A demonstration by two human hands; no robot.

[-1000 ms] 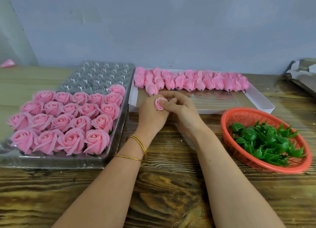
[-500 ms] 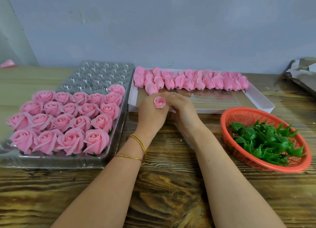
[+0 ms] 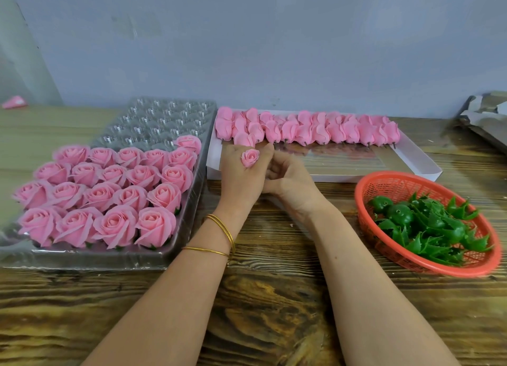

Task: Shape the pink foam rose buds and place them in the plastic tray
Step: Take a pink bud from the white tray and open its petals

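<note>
My left hand [image 3: 241, 179] holds a small pink foam rose bud [image 3: 250, 158] upright between its fingers, the bloom poking up above the knuckles. My right hand [image 3: 288, 180] lies against the left one from the right, fingers curled underneath near the bud's base; what they touch is hidden. To the left stands a clear plastic tray [image 3: 164, 118] with several shaped pink roses [image 3: 109, 195] filling its near rows; its far cells hold nothing. Behind my hands a white box [image 3: 406, 160] carries a row of several unshaped pink buds [image 3: 307, 129].
An orange plastic basket [image 3: 389, 187] with several green calyx pieces [image 3: 428, 225] sits at the right on the wooden table [image 3: 269, 297]. Crumpled grey packaging [image 3: 488, 116] lies at the far right edge. A grey wall stands close behind everything.
My right hand's fingers have come off the top of the bud and dropped below it. The bud now stands free above my left hand, with its petals showing.
</note>
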